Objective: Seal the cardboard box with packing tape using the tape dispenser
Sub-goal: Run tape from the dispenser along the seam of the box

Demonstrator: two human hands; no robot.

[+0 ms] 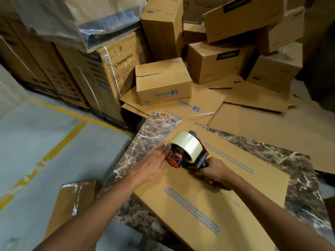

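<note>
A brown cardboard box with blue print lies flat on a dark marble-patterned table. On its far left part stands a red and black tape dispenser carrying a roll of clear tape. My right hand grips the dispenser's handle from behind. My left hand lies flat with straight fingers on the box, fingertips at the dispenser's red front end by the box's left edge.
Behind the table lie flattened Flipkart cartons with a small Flipkart box on them. Stacked Crompton boxes and several tilted cartons fill the back. A taped brown parcel stands at the table's left. Grey floor with yellow lines lies left.
</note>
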